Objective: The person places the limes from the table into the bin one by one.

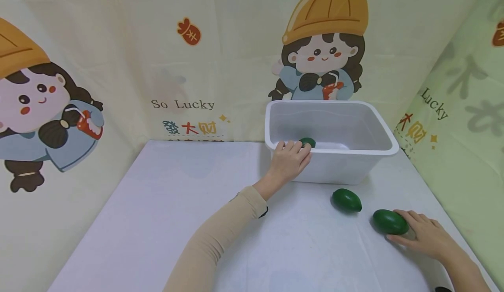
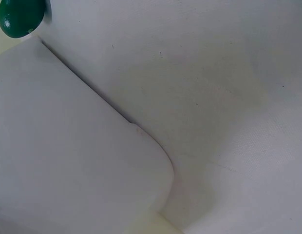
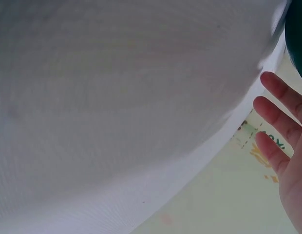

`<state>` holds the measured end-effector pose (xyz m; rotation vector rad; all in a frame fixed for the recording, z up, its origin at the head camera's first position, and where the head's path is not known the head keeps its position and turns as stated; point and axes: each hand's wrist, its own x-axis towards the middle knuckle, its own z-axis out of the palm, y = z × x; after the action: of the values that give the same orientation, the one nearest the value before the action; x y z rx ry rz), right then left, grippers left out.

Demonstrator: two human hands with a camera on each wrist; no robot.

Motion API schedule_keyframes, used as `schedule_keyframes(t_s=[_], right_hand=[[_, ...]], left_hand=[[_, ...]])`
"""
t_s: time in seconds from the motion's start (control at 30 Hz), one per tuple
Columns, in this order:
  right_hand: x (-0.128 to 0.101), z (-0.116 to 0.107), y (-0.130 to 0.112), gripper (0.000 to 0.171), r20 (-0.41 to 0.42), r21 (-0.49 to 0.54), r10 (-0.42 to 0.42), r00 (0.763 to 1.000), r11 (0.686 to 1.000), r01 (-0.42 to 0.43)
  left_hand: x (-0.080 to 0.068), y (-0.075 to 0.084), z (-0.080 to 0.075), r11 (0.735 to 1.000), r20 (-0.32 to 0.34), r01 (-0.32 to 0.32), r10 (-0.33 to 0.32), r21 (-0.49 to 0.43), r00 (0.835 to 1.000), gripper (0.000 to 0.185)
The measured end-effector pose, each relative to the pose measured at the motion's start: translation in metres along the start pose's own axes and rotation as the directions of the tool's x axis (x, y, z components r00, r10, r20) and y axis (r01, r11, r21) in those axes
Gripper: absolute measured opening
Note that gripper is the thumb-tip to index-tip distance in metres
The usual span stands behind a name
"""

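Left hand at the near rim of the white tub, fingers curled on a green fruit just over it. Right hand loosely cupping second fruit in front of tub, fingers relaxed. Third fruit in front of tub, loose. Risk: rim knock, or round fruit rolling away.

White tablecloth on table; cartoon-girl backdrop behind; third green fruit lying loose.
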<state>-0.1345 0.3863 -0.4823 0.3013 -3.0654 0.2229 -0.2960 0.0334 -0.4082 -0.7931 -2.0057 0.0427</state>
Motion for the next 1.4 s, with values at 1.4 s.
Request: schedule_keyframes(t_s=[1.4], right_hand=[[0.008,-0.013,-0.001,0.061,-0.208,0.054,-0.052,0.977,0.996,0.064]], left_hand=[[-0.003,0.002,0.003,1.000,-0.008,-0.001,0.001,-0.006,1.000,0.024]])
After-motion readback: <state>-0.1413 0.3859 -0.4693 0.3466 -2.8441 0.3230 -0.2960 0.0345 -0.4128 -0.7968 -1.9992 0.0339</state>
